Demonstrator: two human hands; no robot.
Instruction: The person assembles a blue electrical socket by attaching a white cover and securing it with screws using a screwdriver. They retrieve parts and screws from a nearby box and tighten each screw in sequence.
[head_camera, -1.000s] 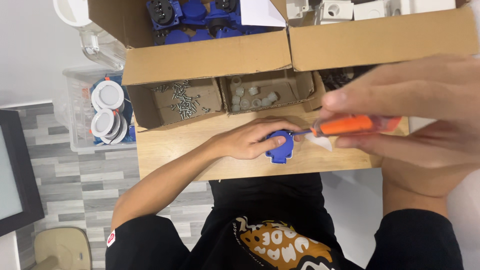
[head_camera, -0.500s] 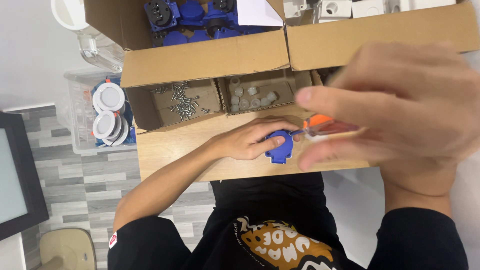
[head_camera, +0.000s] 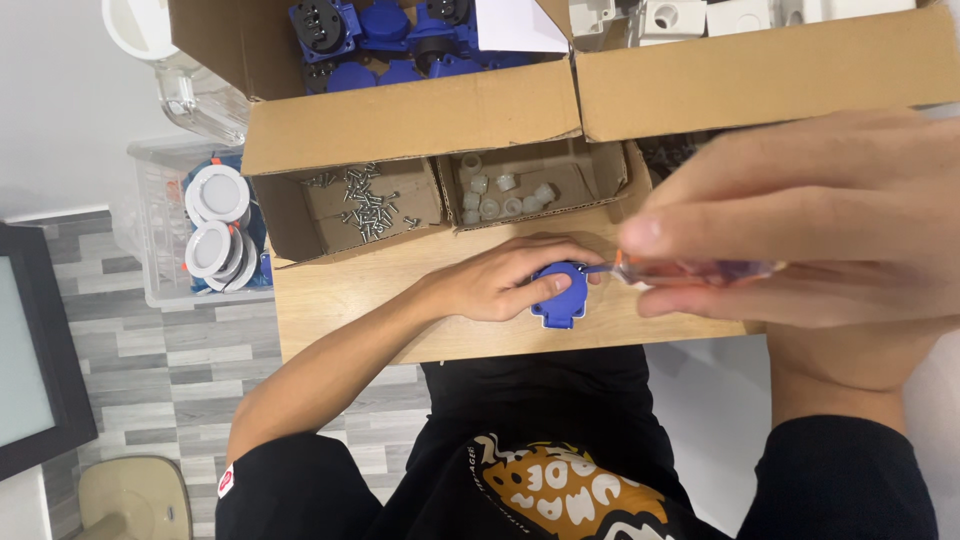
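My left hand (head_camera: 505, 280) presses a blue plastic socket part (head_camera: 560, 297) onto the wooden table (head_camera: 340, 300), fingers curled over its top. My right hand (head_camera: 810, 235), large and close to the camera, grips an orange-handled screwdriver (head_camera: 690, 270). The screwdriver's metal tip reaches the blue part from the right. Most of the handle is hidden under my fingers.
A small cardboard box of screws (head_camera: 365, 200) and another with white plastic caps (head_camera: 505, 195) sit behind the part. Larger cartons hold blue socket parts (head_camera: 390, 35) and white parts (head_camera: 680, 15). A clear bin with round white fittings (head_camera: 215, 230) stands at the left.
My right hand has turned around the screwdriver, now covering most of its orange handle. The left hand and blue part have stayed in place.
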